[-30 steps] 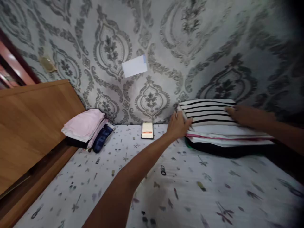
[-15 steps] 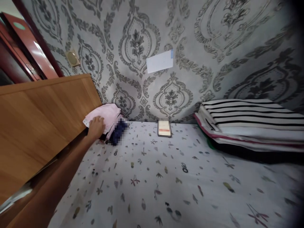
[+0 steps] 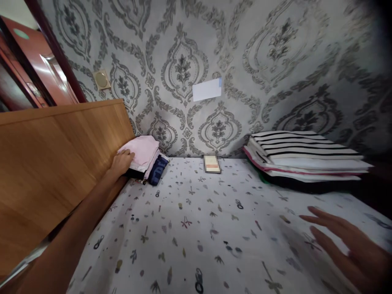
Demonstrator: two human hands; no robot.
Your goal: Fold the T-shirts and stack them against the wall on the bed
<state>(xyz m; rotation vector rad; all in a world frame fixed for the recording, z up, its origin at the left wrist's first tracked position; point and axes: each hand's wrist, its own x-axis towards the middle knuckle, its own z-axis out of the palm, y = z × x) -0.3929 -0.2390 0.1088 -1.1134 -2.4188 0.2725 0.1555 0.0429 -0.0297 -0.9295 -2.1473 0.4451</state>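
Note:
My left hand (image 3: 122,161) is at the left edge of a stack of folded clothes beside the wooden board. Its fingers are bent and closed on the top piece, a pale pink folded garment (image 3: 142,149). Beneath and beside that lie a black piece and a dark blue garment (image 3: 158,169). My right hand (image 3: 346,241), slightly blurred, hovers over the bed sheet at the lower right. Its fingers are spread with nothing in them. Beyond it rests a larger stack of folded clothes, with a black-and-white striped garment (image 3: 306,145) on top.
A printed white sheet (image 3: 190,245) covers the bed. By the patterned wall (image 3: 229,49) lies a small cream-coloured box-like object (image 3: 212,163), partly pixelated. White paper (image 3: 207,90) is on the wall. The wooden board (image 3: 61,159) borders the left, with a red door (image 3: 45,61) behind.
My right hand has come into view at the lower right. My left hand has shifted to the pink garment's left edge, fingers more bent. The view has moved slightly.

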